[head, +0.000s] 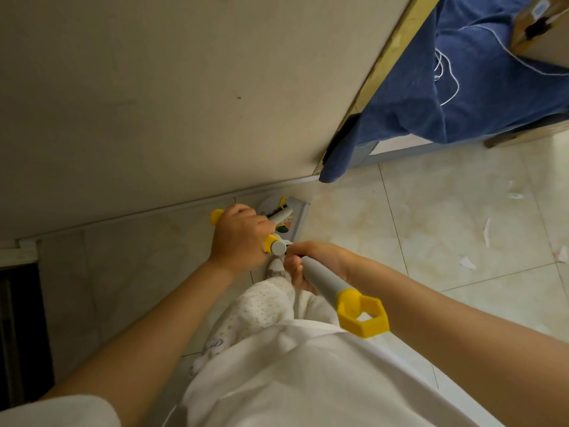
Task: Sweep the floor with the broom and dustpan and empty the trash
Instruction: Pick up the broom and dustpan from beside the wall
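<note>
Taking up the tools, the left hand [238, 232] is clenching the yellow handle [271, 241], the right hand [311, 263] the grey handle [323, 278]; the dustpan [297, 215] is sitting by the far wall [154, 118]. Next, probably, sweeping the scraps [486, 232] at right.

Dim, yellowish light; brighter floor [446, 211] at right; soft blur, wide-angle bending at edges

Dustpan [297, 217] by wall [154, 103], paper scraps [486, 234] right on floor [415, 217]
</note>
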{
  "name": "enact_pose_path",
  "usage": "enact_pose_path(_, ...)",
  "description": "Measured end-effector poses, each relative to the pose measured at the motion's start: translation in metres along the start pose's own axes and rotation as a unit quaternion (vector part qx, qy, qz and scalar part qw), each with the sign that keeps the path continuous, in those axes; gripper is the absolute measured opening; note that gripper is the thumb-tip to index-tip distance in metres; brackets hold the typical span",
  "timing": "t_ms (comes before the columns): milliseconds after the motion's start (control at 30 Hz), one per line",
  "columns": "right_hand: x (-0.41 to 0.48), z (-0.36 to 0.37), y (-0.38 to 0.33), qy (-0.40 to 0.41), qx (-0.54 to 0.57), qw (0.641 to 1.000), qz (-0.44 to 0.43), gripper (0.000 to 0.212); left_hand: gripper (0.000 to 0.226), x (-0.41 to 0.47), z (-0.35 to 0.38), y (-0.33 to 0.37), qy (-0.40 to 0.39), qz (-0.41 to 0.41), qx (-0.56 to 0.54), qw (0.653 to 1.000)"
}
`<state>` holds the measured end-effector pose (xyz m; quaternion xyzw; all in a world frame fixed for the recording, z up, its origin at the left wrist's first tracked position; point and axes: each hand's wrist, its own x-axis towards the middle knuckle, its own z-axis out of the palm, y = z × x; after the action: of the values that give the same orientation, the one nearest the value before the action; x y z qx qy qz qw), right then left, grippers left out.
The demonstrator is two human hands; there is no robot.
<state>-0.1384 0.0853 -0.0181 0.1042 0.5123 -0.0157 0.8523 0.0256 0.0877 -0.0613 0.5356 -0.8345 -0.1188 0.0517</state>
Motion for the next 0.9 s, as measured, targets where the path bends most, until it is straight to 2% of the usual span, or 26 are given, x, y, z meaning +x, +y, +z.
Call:
enact_pose_path(167,0.0,0.002,-0.001,0.015,-0.024,0.999,0.018,0.012,0.018,-0.005,0.0,-0.002,-0.02,-0.005,0.005,1.0)
enact_pose_path(433,-0.003,-0.002,0.011,0.026,-0.062,0.997,0.04,0.015,0.018,-0.025,0.0,0.006,0.016,-0.01,-0.029,0.999)
enact_pose_path(533,-0.014,-0.014,0.014,0.022,-0.054,0.997,0.059,0.014,0.017,-0.034,0.0,0.005,-0.004,-0.006,-0.022,1.0)
enact_pose_path(633,-0.039,-0.042,0.014,0.032,-0.015,0.997,0.075,0.008,0.016,-0.067,-0.008,-0.038,-0.024,-0.111,-0.018,0.993)
enact_pose_path(700,-0.041,-0.057,0.017,0.04,-0.03,0.995,0.084,0.005,0.02,-0.079,-0.014,-0.055,0.006,-0.17,-0.009,0.985)
enact_pose_path(800,-0.021,-0.057,0.026,0.06,-0.038,0.993,0.092,0.019,0.025,-0.07,-0.012,-0.039,-0.025,-0.13,-0.025,0.991)
enact_pose_path(900,-0.01,-0.06,0.035,0.073,-0.014,0.995,0.069,0.025,0.027,-0.061,-0.002,-0.02,-0.054,-0.136,-0.036,0.989)
